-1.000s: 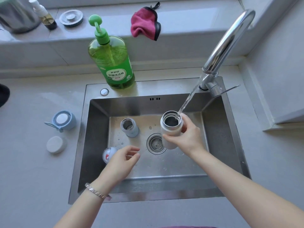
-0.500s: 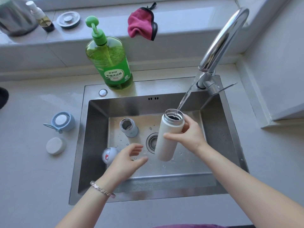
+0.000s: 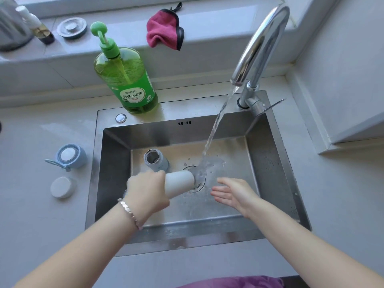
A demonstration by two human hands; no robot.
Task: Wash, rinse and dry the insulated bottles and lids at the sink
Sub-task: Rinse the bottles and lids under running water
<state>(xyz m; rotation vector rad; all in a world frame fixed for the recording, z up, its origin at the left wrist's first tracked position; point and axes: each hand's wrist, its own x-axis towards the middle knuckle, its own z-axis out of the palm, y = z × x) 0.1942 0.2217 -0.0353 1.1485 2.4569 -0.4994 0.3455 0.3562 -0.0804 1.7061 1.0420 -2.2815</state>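
The white bottle (image 3: 179, 182) lies on its side over the middle of the sink (image 3: 116, 163), long axis running left to right, its mouth at the drain (image 3: 198, 187) under the tap's (image 3: 261, 44) stream. The left hand (image 3: 147, 192) holds its base end, fingers curled round it. The right hand (image 3: 230, 194) hovers just past the mouth, not touching, fingers straight and slightly spread. A blue bottle (image 3: 155, 160) stands upright close behind.

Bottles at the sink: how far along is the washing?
Done: both lids are off, the blue lid and white lid lying on the counter. In hand: the left hand grips the white bottle sideways, mouth at the tap stream; the right hand is open beside it. Still to do: the blue bottle standing in the sink, both lids, and drying; the pink cloth lies on the ledge.
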